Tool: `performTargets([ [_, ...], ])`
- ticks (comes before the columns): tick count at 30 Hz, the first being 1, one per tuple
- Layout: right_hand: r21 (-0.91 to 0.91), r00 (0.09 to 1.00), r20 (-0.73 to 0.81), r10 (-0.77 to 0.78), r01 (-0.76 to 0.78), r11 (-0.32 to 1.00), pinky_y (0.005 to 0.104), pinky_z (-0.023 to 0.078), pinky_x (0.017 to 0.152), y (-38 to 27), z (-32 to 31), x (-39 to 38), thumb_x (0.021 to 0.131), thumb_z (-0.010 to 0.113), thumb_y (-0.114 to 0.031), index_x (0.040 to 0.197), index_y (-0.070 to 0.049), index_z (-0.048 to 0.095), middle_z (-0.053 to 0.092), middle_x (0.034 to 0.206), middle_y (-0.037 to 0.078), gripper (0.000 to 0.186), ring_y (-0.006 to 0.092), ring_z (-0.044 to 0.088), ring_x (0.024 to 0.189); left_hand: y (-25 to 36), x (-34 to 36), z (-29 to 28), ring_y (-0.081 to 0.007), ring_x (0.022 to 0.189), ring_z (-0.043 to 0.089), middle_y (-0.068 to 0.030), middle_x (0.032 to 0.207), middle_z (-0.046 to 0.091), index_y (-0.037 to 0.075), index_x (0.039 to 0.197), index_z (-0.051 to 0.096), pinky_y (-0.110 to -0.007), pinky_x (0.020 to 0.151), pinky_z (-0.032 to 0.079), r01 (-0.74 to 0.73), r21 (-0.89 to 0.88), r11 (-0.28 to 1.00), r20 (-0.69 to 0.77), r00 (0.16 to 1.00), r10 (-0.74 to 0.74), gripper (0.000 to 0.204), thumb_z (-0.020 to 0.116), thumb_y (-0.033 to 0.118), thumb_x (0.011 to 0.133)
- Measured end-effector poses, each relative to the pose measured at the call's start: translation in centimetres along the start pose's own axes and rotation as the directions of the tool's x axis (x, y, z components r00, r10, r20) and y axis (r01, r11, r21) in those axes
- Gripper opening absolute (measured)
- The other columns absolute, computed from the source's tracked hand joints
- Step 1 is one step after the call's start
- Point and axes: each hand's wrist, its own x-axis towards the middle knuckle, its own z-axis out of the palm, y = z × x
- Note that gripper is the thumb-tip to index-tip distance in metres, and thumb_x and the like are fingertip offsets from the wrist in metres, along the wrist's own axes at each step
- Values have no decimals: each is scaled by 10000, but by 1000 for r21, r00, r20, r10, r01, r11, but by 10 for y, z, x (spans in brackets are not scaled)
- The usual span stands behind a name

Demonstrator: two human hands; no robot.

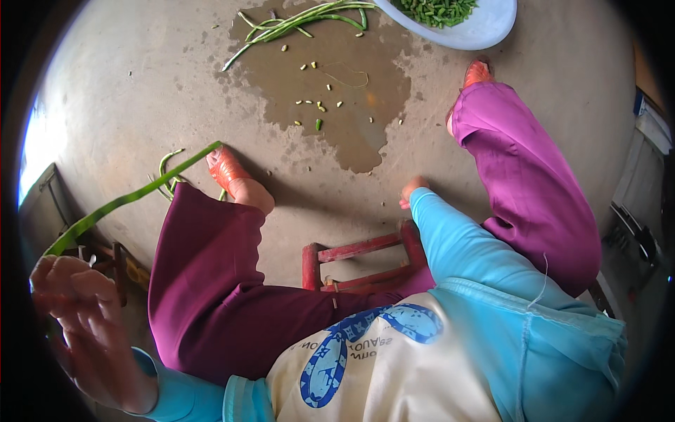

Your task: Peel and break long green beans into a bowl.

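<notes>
My left hand (84,327) is raised at the left edge, fingers bent and slightly blurred. From behind its fingertips a long green bean (133,198) slants up and right, its far tip passing over my left shoe. The hand appears closed on the bean's near end, though the grip itself is partly hidden. My right hand (413,190) hangs low between my knees, over the floor. Only a bit of it shows past the blue sleeve, so its fingers are mostly hidden. More long beans (302,24) lie bunched on the wet floor ahead.
A pale basin (492,28) of cut green bean pieces (437,11) stands at the far right. Small bean ends (321,107) are scattered over a wet patch (351,144). A few beans (166,165) lie beside my left shoe (226,167). A red wooden stool (358,248) shows beneath me.
</notes>
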Motion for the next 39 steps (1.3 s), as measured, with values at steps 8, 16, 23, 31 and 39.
performTargets([
  [8, 487, 994, 93, 55, -94, 868, 353, 548, 514, 10, 20, 24, 743, 482, 74, 868, 42, 500, 583, 720, 159, 131, 261, 622, 629, -19, 20, 7, -213, 1110, 316, -93, 1086, 381, 76, 857, 440, -435, 978, 207, 86, 29, 996, 123, 988, -88, 114, 335, 113, 884],
  [16, 629, 859, -259, -441, 497, 598, 314, 535, 519, -81, -51, -31, 731, 489, 77, 801, 14, 520, 575, 703, 116, 100, 215, 603, 587, -11, 2, -1, -219, 1102, 348, -127, 1078, 420, 75, 818, 451, -387, 985, 228, 100, -20, 995, 188, 978, -94, 174, 368, 193, 915],
  [23, 397, 725, -509, -465, 676, 620, 279, 523, 490, -125, -45, 2, 725, 519, 72, 829, 35, 569, 594, 739, 109, 121, 176, 596, 564, 4, -15, -13, -208, 1050, 364, -97, 1039, 399, 78, 803, 439, -365, 949, 263, 37, 8, 999, 90, 995, -38, 146, 395, 173, 905],
  [31, 282, 675, -381, -631, 735, 616, 275, 515, 453, -136, -17, -37, 739, 533, 62, 804, 8, 517, 573, 700, 98, 86, 174, 605, 553, 14, -24, -24, -197, 1018, 343, -70, 1041, 376, 77, 816, 433, -383, 919, 270, -61, 13, 998, -58, 996, 62, 60, 432, 111, 866],
  [39, -165, 462, -445, -767, 799, 578, 271, 502, 456, -145, -1, -21, 748, 549, 33, 755, -21, 595, 586, 633, 72, 71, 142, 600, 548, 6, -22, -16, -187, 1016, 339, -62, 1040, 373, 90, 811, 444, -384, 906, 266, -55, -51, 997, 15, 998, 56, 33, 468, 88, 834],
])
